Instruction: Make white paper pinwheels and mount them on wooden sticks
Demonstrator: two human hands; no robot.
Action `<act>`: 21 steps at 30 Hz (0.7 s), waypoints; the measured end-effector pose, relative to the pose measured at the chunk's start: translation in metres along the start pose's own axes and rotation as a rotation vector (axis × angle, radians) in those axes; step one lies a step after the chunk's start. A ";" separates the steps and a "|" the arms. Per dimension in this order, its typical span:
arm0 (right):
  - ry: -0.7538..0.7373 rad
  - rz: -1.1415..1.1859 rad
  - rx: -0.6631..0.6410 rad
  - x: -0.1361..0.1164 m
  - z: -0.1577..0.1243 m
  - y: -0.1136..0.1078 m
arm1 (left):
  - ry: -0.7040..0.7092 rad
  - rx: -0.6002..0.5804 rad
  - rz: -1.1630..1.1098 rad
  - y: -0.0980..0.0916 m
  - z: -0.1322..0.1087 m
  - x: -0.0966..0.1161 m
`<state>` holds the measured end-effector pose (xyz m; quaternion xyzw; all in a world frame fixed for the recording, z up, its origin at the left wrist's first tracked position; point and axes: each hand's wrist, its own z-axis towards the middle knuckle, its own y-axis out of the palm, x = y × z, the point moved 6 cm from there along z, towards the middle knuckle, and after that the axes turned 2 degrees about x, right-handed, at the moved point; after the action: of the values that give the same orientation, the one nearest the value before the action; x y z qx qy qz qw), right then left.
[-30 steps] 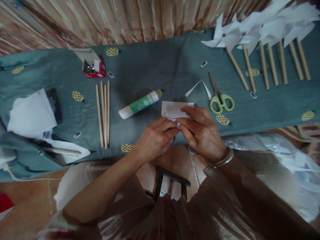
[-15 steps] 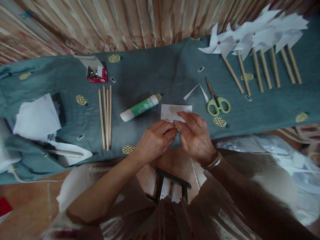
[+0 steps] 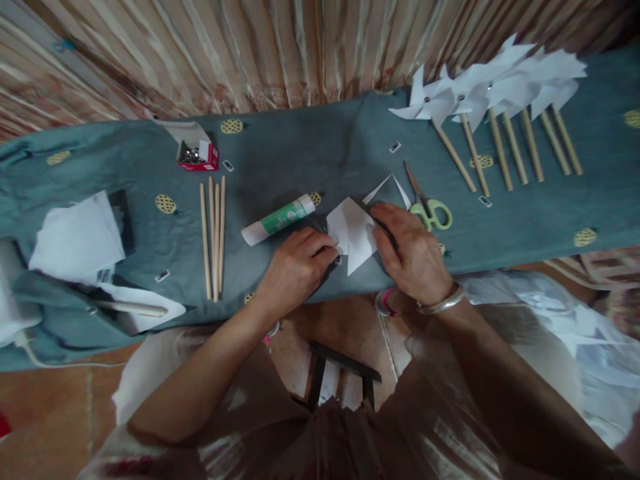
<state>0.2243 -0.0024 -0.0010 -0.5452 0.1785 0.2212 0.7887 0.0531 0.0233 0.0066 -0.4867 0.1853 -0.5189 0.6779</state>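
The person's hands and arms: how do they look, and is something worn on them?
The left hand and the right hand wear no gloves. Around the right wrist is a shiny, silver-coloured bangle, a smooth curved band; the left wrist shows nothing worn. The forearms have no sleeves.

A shiny silver bracelet goes round the right wrist. The clothes are pale and loose, with soft folds and some dark pink marks.
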 end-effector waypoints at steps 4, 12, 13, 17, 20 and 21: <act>0.023 0.012 0.010 0.000 -0.002 -0.004 | -0.035 0.018 -0.014 -0.002 0.000 -0.004; 0.083 0.031 -0.007 0.000 -0.007 -0.010 | -0.027 0.007 -0.064 -0.001 0.001 0.010; 0.081 0.032 -0.006 -0.001 -0.007 -0.010 | -0.013 -0.013 -0.058 0.001 0.001 0.013; 0.080 0.026 -0.013 -0.004 -0.009 -0.010 | 0.002 -0.069 -0.029 0.010 0.001 0.018; 0.083 0.018 -0.011 -0.003 -0.009 -0.011 | 0.002 -0.077 -0.025 0.011 0.002 0.020; 0.083 0.018 -0.009 -0.003 -0.009 -0.011 | 0.002 -0.078 -0.021 0.011 0.003 0.020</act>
<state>0.2271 -0.0149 0.0061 -0.5557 0.2151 0.2065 0.7761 0.0690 0.0065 0.0037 -0.5142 0.2010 -0.5188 0.6528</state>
